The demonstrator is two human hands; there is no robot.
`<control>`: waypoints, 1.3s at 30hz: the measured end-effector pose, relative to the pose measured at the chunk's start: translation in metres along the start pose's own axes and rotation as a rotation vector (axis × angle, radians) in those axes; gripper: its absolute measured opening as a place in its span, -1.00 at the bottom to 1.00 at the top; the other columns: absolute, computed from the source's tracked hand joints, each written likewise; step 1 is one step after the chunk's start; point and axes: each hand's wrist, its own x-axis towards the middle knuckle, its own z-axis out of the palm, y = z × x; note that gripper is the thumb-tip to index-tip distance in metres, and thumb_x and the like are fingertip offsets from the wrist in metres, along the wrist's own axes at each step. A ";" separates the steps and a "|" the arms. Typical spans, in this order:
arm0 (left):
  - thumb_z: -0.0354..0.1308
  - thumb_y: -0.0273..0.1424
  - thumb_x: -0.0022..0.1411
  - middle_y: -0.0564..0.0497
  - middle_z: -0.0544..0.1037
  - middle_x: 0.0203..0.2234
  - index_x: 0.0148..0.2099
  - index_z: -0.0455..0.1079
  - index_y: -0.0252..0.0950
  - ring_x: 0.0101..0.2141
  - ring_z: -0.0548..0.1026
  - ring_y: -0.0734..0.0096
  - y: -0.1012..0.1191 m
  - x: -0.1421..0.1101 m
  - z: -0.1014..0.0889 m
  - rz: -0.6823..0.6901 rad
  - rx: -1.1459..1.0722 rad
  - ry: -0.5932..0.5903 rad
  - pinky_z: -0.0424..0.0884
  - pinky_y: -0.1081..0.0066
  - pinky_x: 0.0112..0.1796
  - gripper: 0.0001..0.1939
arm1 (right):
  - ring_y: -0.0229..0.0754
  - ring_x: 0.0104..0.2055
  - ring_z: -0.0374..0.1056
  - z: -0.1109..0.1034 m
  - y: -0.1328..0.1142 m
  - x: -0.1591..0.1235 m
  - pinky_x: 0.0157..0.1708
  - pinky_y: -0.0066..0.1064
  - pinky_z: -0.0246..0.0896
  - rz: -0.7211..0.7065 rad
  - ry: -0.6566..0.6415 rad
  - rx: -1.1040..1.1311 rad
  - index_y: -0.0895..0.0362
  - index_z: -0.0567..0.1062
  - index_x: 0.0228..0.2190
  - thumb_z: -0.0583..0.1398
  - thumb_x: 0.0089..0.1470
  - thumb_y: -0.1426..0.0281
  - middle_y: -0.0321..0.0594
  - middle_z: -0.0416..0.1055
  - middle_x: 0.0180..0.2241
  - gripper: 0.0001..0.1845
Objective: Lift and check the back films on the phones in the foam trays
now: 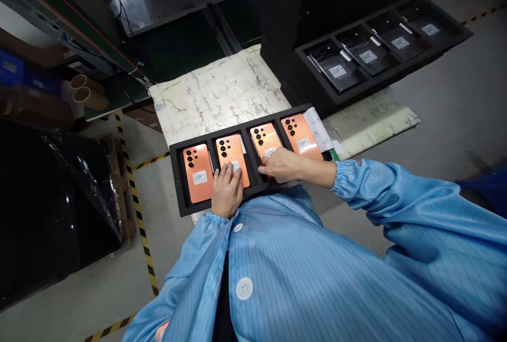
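A black foam tray lies in front of me with several orange phones face down in its slots. My left hand rests flat on the lower end of the second orange phone, fingers stretched out. My right hand has its fingers curled at the bottom edge of the third orange phone, touching its white label. The first orange phone and the fourth orange phone lie untouched. Both arms wear blue striped sleeves.
The tray sits on a cracked white pad. A second black tray with dark phones stands at the back right. A paper slip lies at the tray's right end. Cardboard tubes lie left; yellow-black floor tape runs below.
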 end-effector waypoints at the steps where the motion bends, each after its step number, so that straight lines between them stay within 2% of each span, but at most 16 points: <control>1: -0.07 -0.37 0.27 -0.33 0.26 0.17 0.10 0.37 -0.37 0.21 0.17 -0.03 0.000 0.000 0.001 -0.005 -0.013 0.005 0.02 -0.06 0.17 -0.59 | -0.14 -0.44 0.34 0.001 -0.002 -0.002 -0.54 -0.41 -0.10 -0.002 0.003 0.002 0.17 0.38 -0.17 0.05 0.04 0.47 -0.08 0.37 -0.34 -0.73; 4: -0.05 -0.39 0.25 -0.33 0.26 0.17 0.09 0.38 -0.40 0.21 0.17 -0.02 0.001 0.001 0.001 -0.020 -0.049 0.013 0.00 -0.04 0.18 -0.59 | -0.21 -0.50 0.29 0.004 -0.005 -0.010 -0.56 -0.41 -0.16 -0.010 0.044 -0.014 0.15 0.36 -0.21 0.05 0.03 0.47 -0.13 0.35 -0.35 -0.77; 8: 0.01 -0.38 0.21 -0.28 0.28 0.17 0.06 0.40 -0.35 0.21 0.17 -0.02 -0.001 0.002 -0.001 -0.078 -0.182 0.010 -0.04 -0.07 0.19 -0.60 | -0.29 -0.53 0.22 0.016 -0.005 -0.024 -0.56 -0.41 -0.22 0.011 0.187 -0.061 0.14 0.34 -0.20 0.03 0.08 0.42 -0.17 0.35 -0.32 -0.78; 11: 0.05 -0.35 0.18 -0.20 0.39 0.09 0.00 0.45 -0.28 0.16 0.27 0.04 -0.002 0.004 -0.004 -0.143 -0.400 0.074 -0.02 -0.05 0.19 -0.65 | -0.27 -0.50 0.21 0.030 -0.005 -0.034 -0.55 -0.38 -0.18 0.075 0.363 -0.091 0.15 0.37 -0.20 0.00 0.14 0.35 -0.18 0.37 -0.34 -0.76; 13: 0.05 -0.31 0.21 -0.17 0.44 0.04 0.00 0.44 -0.27 0.11 0.34 0.14 0.002 0.007 -0.009 -0.192 -0.533 0.132 0.08 0.03 0.17 -0.66 | -0.28 -0.52 0.20 0.037 -0.004 -0.039 -0.56 -0.36 -0.15 0.165 0.507 -0.111 0.17 0.41 -0.21 -0.02 0.18 0.36 -0.19 0.39 -0.36 -0.74; 15: 0.09 -0.25 0.21 -0.18 0.45 0.03 0.03 0.40 -0.29 0.07 0.37 0.20 0.011 0.015 -0.015 -0.307 -0.768 0.132 0.18 0.12 0.14 -0.62 | -0.30 -0.53 0.19 0.036 -0.005 -0.044 -0.56 -0.36 -0.11 0.247 0.666 -0.125 0.18 0.43 -0.24 -0.02 0.19 0.40 -0.19 0.42 -0.37 -0.74; 17: 0.15 -0.18 0.17 -0.18 0.45 0.01 0.13 0.30 -0.28 0.03 0.41 0.20 0.026 0.027 -0.024 -0.508 -1.174 -0.013 0.24 0.13 0.11 -0.48 | -0.30 -0.51 0.23 0.028 -0.010 -0.047 -0.55 -0.37 -0.03 0.274 0.862 -0.160 0.20 0.44 -0.23 0.02 0.18 0.43 -0.18 0.44 -0.36 -0.77; 18: 0.16 -0.12 0.15 -0.18 0.46 -0.01 0.18 0.23 -0.26 0.00 0.44 0.19 0.035 0.035 -0.029 -0.600 -1.393 -0.149 0.27 0.11 0.09 -0.41 | -0.30 -0.49 0.24 0.021 -0.014 -0.047 -0.54 -0.37 0.01 0.261 0.950 -0.183 0.23 0.44 -0.21 0.04 0.17 0.44 -0.17 0.45 -0.35 -0.78; 20: 0.05 -0.01 0.19 -0.19 0.48 -0.05 0.23 0.15 -0.24 -0.04 0.47 0.16 0.051 0.051 -0.039 -0.680 -1.724 -0.423 0.32 0.08 0.03 -0.34 | -0.29 -0.47 0.26 0.006 -0.026 -0.044 -0.53 -0.38 0.06 0.196 1.065 -0.214 0.27 0.43 -0.19 0.09 0.15 0.43 -0.15 0.45 -0.34 -0.78; 21: -0.03 0.03 0.21 -0.19 0.49 -0.07 0.23 0.16 -0.25 -0.05 0.48 0.14 0.057 0.058 -0.043 -0.683 -1.829 -0.499 0.34 0.07 0.01 -0.34 | -0.29 -0.47 0.26 0.000 -0.034 -0.042 -0.54 -0.38 0.06 0.151 1.093 -0.213 0.29 0.43 -0.20 0.10 0.15 0.43 -0.14 0.45 -0.35 -0.78; 22: -0.09 0.05 0.23 -0.20 0.50 -0.08 0.21 0.19 -0.28 -0.06 0.48 0.12 0.063 0.065 -0.047 -0.676 -1.898 -0.519 0.36 0.07 0.00 -0.34 | -0.29 -0.48 0.26 -0.005 -0.042 -0.038 -0.55 -0.38 0.06 0.109 1.111 -0.202 0.29 0.43 -0.22 0.11 0.14 0.42 -0.14 0.44 -0.36 -0.79; 26: -0.17 -0.07 0.30 -0.23 0.51 -0.11 0.18 0.22 -0.41 -0.08 0.49 0.07 0.071 0.078 -0.061 -0.753 -1.990 -0.386 0.37 0.04 -0.02 -0.40 | -0.32 -0.50 0.26 -0.012 -0.065 -0.022 -0.55 -0.41 0.05 0.056 1.165 -0.145 0.26 0.47 -0.26 0.14 0.13 0.43 -0.16 0.45 -0.34 -0.83; 30: -0.24 -0.07 0.30 -0.27 0.52 -0.12 0.18 0.22 -0.46 -0.08 0.49 0.05 0.066 0.080 -0.068 -0.854 -2.012 -0.362 0.39 0.03 -0.05 -0.36 | -0.34 -0.53 0.23 -0.011 -0.071 -0.007 -0.55 -0.39 0.00 0.046 1.182 -0.108 0.18 0.51 -0.34 0.12 0.17 0.33 -0.21 0.48 -0.30 -0.79; 33: -0.20 0.08 0.23 -0.26 0.52 -0.11 0.16 0.25 -0.42 -0.09 0.48 0.04 0.062 0.080 -0.068 -0.799 -1.994 -0.328 0.41 0.06 -0.08 -0.26 | -0.35 -0.55 0.20 -0.015 -0.072 -0.001 -0.55 -0.40 -0.02 0.019 1.249 -0.080 0.17 0.52 -0.39 0.12 0.16 0.41 -0.24 0.50 -0.33 -0.82; 35: -0.21 0.18 0.18 -0.23 0.52 -0.11 0.13 0.29 -0.40 -0.08 0.48 0.04 0.061 0.080 -0.067 -0.748 -1.985 -0.306 0.42 0.09 -0.08 -0.19 | -0.34 -0.53 0.23 -0.022 -0.069 0.001 -0.53 -0.42 0.01 0.013 1.268 0.056 0.18 0.50 -0.41 0.10 0.17 0.45 -0.25 0.49 -0.39 -0.80; 39: -0.27 0.15 0.23 -0.13 0.52 -0.12 0.05 0.36 -0.37 -0.02 0.44 0.18 0.065 0.074 -0.076 -0.596 -2.065 -0.195 0.39 0.25 -0.03 -0.24 | -0.32 -0.41 0.32 -0.049 -0.046 -0.002 -0.46 -0.47 0.10 0.008 1.077 0.500 0.21 0.47 -0.45 0.04 0.22 0.39 -0.20 0.45 -0.42 -0.71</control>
